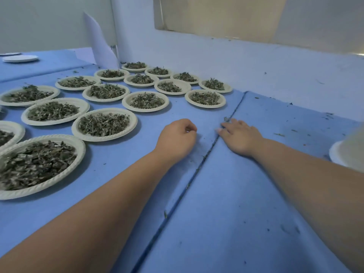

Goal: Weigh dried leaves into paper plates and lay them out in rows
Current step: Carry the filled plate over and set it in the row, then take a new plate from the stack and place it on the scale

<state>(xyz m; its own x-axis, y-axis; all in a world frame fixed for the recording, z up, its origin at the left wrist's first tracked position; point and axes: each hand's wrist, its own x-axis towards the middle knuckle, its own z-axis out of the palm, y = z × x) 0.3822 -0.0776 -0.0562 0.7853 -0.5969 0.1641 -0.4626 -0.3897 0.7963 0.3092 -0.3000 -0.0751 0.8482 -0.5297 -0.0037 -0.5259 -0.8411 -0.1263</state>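
Paper plates [104,138], each holding a flat heap of dried leaves [103,124], greyish green and curled, lay in slanting rows on the blue table cover [246,194], left of both hands. The left hand [177,137] rested with fingers curled, whether pinching a scrap could not be told. The right hand [239,135] lay flat, fingers straight, at the seam [208,152], apart from the left.

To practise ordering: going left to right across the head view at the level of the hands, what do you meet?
Cut-off plate, full plate of dried leaves, left hand, seam in the blue cover, right hand, blurred white object at the edge.
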